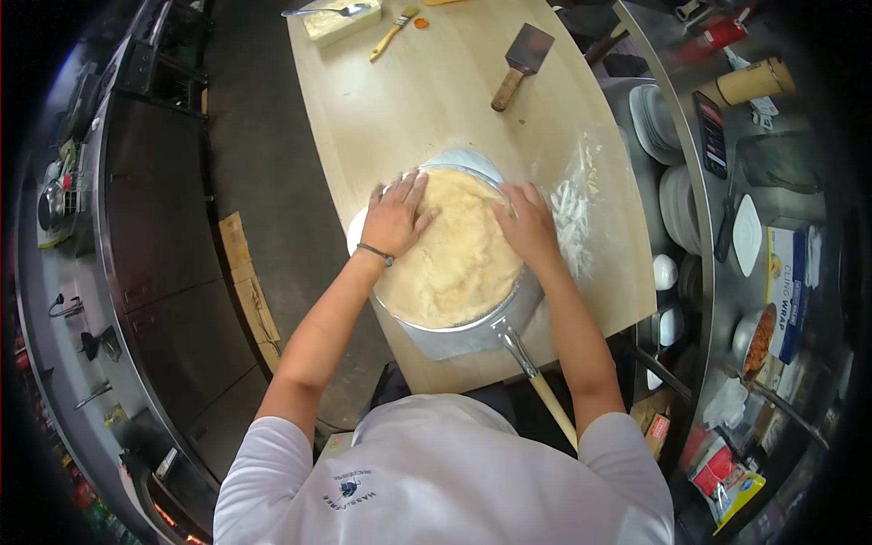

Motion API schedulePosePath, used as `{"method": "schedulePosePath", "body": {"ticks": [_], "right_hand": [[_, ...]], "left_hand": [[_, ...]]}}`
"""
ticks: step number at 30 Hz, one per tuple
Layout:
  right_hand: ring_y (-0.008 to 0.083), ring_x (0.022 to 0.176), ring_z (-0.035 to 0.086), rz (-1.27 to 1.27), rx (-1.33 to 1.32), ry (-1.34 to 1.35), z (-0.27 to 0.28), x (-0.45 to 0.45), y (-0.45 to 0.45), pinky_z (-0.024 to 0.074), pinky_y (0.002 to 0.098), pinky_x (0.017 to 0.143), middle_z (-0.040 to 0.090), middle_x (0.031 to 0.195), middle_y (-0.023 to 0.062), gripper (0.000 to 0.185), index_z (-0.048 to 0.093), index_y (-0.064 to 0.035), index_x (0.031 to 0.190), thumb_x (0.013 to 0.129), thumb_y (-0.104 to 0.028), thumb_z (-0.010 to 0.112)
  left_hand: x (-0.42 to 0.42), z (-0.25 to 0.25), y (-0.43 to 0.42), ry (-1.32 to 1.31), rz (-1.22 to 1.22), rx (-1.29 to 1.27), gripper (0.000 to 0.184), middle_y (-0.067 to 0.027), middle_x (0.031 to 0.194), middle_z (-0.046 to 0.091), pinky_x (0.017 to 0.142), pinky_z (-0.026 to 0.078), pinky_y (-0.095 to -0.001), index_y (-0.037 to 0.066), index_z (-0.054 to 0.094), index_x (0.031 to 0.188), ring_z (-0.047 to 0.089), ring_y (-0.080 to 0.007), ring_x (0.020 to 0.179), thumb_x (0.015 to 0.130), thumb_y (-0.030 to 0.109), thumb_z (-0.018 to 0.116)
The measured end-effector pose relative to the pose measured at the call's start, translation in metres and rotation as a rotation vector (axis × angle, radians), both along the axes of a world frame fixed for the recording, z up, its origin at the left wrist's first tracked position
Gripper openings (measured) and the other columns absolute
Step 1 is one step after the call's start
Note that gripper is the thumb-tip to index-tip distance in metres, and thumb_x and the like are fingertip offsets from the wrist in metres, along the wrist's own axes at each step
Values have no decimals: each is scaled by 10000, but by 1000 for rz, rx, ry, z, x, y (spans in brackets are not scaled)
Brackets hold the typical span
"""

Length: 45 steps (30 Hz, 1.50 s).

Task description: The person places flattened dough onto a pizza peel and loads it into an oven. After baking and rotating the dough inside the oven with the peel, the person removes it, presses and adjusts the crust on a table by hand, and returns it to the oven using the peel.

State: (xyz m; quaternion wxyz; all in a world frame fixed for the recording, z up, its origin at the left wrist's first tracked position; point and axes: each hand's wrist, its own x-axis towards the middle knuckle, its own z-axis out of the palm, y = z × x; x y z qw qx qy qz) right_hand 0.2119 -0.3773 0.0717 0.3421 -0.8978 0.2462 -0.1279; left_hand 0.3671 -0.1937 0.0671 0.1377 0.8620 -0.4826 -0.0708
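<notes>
A broad, pale yellow mass of dough (459, 259) fills a large round metal pan (454, 341), its surface lumpy and uneven. From the pan's near side a long, pale handle (551, 405) runs toward my body. My left hand (397, 218) lies flat on the dough's left edge with fingers stretched out. On the opposite side my right hand (529, 222) rests at the dough's right edge by the rim, fingers apart and slightly bent, its thumb partly hidden. Neither hand grasps anything I can see.
White flour (572, 209) is scattered on the wooden table (418, 109) to the right. Farther back lie a scraper (524, 64), a pastry brush (395, 33) and a tub (341, 23) with a spoon (329, 11) across it. Shelving on the right holds stacked plates (679, 209) and cling wrap (788, 295).
</notes>
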Motion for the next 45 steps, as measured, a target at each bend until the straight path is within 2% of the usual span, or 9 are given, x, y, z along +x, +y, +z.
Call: {"method": "schedulePosePath", "body": {"ticks": [4, 6, 8, 15, 21, 24, 30, 36, 45], "right_hand": [[252, 1104, 517, -139, 413, 277, 13, -103, -10, 408, 375, 913, 532, 1203, 124, 378, 531, -47, 1206, 872, -217, 577], [225, 1164, 497, -225, 634, 357, 1, -126, -5, 390, 352, 950, 501, 1280, 135, 425, 481, -41, 1280, 900, -220, 547], [195, 1251, 423, -297, 744, -254, -20, -131, 6, 331, 328, 1017, 440, 1361, 163, 529, 322, -25, 1390, 935, -230, 497], [360, 1287, 364, -303, 592, -141, -25, -70, 53, 288, 389, 1058, 394, 1365, 247, 564, 254, 16, 1398, 943, -242, 465], [405, 1222, 407, -83, -87, -90, -30, -29, 22, 340, 418, 1016, 450, 1304, 253, 591, 333, 57, 1336, 889, -273, 536], [383, 1210, 417, -129, 255, -15, -27, -23, 18, 335, 427, 1012, 513, 1256, 203, 563, 359, 49, 1320, 877, -248, 540], [365, 1195, 430, -79, -71, 32, -35, -21, 16, 332, 444, 1008, 539, 1228, 175, 535, 395, -8, 1312, 861, -242, 561], [358, 1158, 468, -210, 177, -49, -9, -58, 16, 389, 403, 964, 511, 1255, 188, 487, 451, -21, 1277, 858, -242, 564], [292, 885, 608, -96, 217, 709, 23, -293, 87, 487, 381, 781, 625, 910, 151, 477, 605, -15, 998, 727, -385, 734]], "left_hand": [[0, 8, -19, -136, -26, -62, 498, -139, 1343, 447, 1025, 302, -480, 58, 476, 1278, 424, -303, 1227, 901, 385, 486], [8, 7, -39, 133, -148, -204, 518, -141, 1315, 477, 1016, 318, -450, 40, 474, 1277, 446, -318, 1192, 906, 401, 477], [12, -9, -53, 168, -232, -189, 516, -141, 1289, 498, 1004, 327, -441, 31, 484, 1266, 459, -321, 1167, 905, 399, 479], [7, -16, -62, 41, -371, -73, 473, -108, 1192, 561, 975, 348, -424, 53, 532, 1229, 484, -287, 1127, 895, 386, 502], [-1, -17, -73, 30, -463, -116, 398, -64, 1180, 564, 951, 355, -406, 108, 566, 1197, 492, -262, 1117, 897, 362, 503], [-6, -16, -75, 26, -414, -110, 364, -73, 1141, 579, 939, 367, -408, 98, 574, 1186, 504, -266, 1090, 899, 314, 514], [2, -33, -69, -7, -455, -158, 371, -92, 1157, 566, 973, 351, -424, 101, 564, 1196, 495, -270, 1111, 887, 303, 536], [-6, -3, -47, -20, -203, -275, 491, -185, 1320, 435, 1067, 260, -474, 50, 449, 1293, 379, -350, 1254, 877, 288, 553], [-110, 36, 134, 351, -24, -392, 324, -194, 1176, 520, 976, 351, -445, 17, 542, 1139, 461, -379, 1106, 844, 150, 561]]}}
